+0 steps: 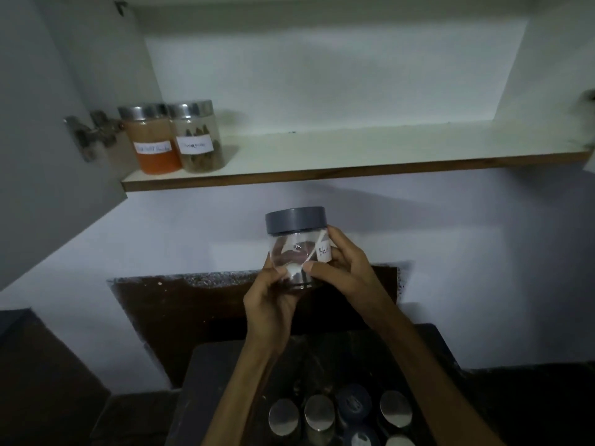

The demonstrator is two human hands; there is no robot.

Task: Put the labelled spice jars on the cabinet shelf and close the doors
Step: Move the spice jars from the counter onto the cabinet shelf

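Clear glossy jar (294, 252) with matt grey plastic lid (295, 219) and paper label (324, 251); shelf jars (175, 136) have shiny metal lids; smooth white shelf (354, 149), wood-brown edge.

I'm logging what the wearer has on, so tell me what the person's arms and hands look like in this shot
Both forearms are bare as far as the frame shows: no sleeves, gloves, watch or bracelet visible. The left hand and right hand show no rings that I can make out, though the light is dim.
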